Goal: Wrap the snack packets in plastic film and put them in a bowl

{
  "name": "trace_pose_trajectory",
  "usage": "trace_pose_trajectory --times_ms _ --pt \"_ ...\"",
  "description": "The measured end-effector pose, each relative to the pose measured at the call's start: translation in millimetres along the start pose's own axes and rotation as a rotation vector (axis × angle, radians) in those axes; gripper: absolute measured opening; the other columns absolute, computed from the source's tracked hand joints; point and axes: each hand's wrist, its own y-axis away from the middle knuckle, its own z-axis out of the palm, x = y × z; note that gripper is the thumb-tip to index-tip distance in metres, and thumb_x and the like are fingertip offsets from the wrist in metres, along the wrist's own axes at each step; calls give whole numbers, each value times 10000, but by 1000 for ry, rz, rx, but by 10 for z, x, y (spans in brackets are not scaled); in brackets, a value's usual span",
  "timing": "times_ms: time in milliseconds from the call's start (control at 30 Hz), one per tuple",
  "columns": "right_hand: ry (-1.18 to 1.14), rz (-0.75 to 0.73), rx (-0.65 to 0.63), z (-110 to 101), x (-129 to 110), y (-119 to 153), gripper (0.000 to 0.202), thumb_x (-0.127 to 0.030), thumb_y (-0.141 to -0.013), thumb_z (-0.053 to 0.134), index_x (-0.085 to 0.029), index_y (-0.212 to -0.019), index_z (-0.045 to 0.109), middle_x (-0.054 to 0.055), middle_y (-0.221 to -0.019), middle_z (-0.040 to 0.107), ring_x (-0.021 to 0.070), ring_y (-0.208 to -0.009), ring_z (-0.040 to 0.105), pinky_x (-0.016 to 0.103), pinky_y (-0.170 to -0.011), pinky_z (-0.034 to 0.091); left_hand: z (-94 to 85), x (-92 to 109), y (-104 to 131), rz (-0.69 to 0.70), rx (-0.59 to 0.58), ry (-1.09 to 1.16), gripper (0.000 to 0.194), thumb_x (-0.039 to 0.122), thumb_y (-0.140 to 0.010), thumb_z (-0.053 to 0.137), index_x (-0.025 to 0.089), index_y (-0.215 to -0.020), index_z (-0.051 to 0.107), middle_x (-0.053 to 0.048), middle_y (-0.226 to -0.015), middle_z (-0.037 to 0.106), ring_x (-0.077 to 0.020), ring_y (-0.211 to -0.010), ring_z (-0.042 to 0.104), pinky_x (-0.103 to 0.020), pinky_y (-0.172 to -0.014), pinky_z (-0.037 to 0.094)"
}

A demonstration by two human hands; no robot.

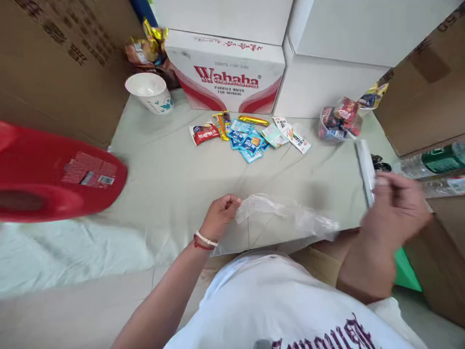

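Note:
My left hand (222,213) pinches one end of a clear, crumpled plastic bag (283,209), which stretches to the right over the table's front edge. On the right, my right hand (397,211) is raised and blurred, its fingers curled in. A long, thin whitish strip (365,167) shows right by its thumb; whether the hand touches it I cannot tell. Beyond the bag lie several blue snack packets (251,143), a red packet (204,132), a gold-wrapped stick (253,120) and white-and-green sachets (290,134).
A Wahaha water carton (232,77) and white boxes (334,77) stand at the back. A paper cup (150,92) is back left, a large red container (61,174) left. A clear tub of wrapped snacks (339,121) and plastic bottles (432,162) are on the right.

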Motion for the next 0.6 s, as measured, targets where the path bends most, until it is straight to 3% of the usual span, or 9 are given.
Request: trace_pose_trajectory --times_ms 67,133,167,267,300,333,433,500,600 --pt "-255 57 68 -213 -6 -182 106 -172 -757 710 -207 -839 767 -13 -691 625 101 -538 493 247 -484 362 14 -25 22 -5 45 11 439 604 -804 642 181 -716 559 74 -590 388 -89 -568 306 -232 -544 261" --pt "-389 184 -150 -352 -54 -216 49 -194 -763 719 -208 -805 741 -33 -611 580 89 -456 414 227 -405 275 34 -45 54 -9 70 15 439 606 -809 636 182 -723 564 73 -589 388 -89 -565 303 -232 -540 257" --pt "-404 292 -429 -375 -96 -149 24 -217 -777 737 -202 -796 734 -31 -591 580 89 -446 420 221 -393 272 47 -51 75 -11 72 16 439 607 -814 632 183 -724 563 74 -586 381 -89 -561 297 -232 -538 253" --pt "-302 672 -1496 -220 -223 348 253 -410 -861 746 -169 -787 722 19 -627 649 104 -494 519 225 -448 384 92 -57 154 -16 61 1 442 614 -828 619 189 -720 557 73 -578 371 -91 -555 294 -234 -530 243" --pt "-294 788 -1676 -105 -241 568 360 -512 -881 708 -164 -788 711 33 -654 664 104 -508 528 223 -452 389 107 -56 183 -18 58 -9 443 615 -832 614 191 -720 556 72 -577 373 -93 -555 296 -234 -529 244" --pt "-287 916 -1688 29 -239 784 459 -614 -883 658 -166 -792 692 40 -688 672 100 -510 523 214 -425 361 121 -57 214 -20 56 -21 442 615 -834 610 192 -719 555 71 -577 377 -94 -555 301 -236 -530 247" --pt "-307 1240 -1318 424 -122 1259 575 -759 -785 653 -187 -825 616 7 -671 624 83 -459 473 197 -361 266 154 -74 312 -17 29 -67 442 613 -844 592 194 -710 553 63 -586 391 -101 -563 323 -241 -538 264" --pt "-338 1282 -1099 607 -2 1376 560 -728 -721 725 -197 -804 569 -16 -644 588 70 -440 428 197 -359 223 168 -100 378 -15 -44 -106 446 613 -854 575 196 -698 551 57 -591 393 -106 -566 335 -247 -544 273" --pt "-350 1144 -1010 726 143 1362 497 -647 -706 761 -206 -760 538 -40 -622 534 67 -446 373 218 -386 200 183 -122 451 4 -138 -213 460 610 -901 514 196 -712 582 50 -584 394 -120 -560 363 -262 -554 291"
